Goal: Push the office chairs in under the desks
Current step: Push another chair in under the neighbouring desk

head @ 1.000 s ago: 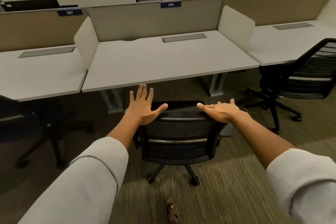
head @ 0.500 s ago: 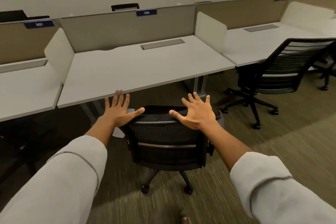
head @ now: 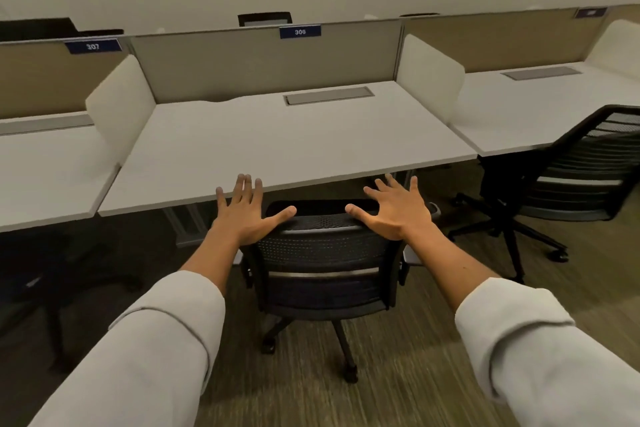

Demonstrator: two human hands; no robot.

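Observation:
A black mesh-backed office chair [head: 325, 267] stands in front of the white desk [head: 277, 146] labelled 306, its seat partly under the front edge. My left hand [head: 246, 215] lies flat with spread fingers on the top left corner of the backrest. At the top right corner my right hand [head: 398, 211] rests the same way, fingers straight. A second black chair [head: 568, 184] stands pulled out from the desk on the right [head: 533, 104], turned at an angle.
White side screens [head: 117, 104] separate the desks, with grey back panels behind. The desk labelled 307 [head: 45, 170] is on the left, with a dark chair [head: 52, 281] in shadow beneath it. The floor is striped carpet [head: 415, 385].
The middle chair has rolled forward toward the desk with both hands on its backrest. My right hand turned from lying sideways to fingers pointing forward.

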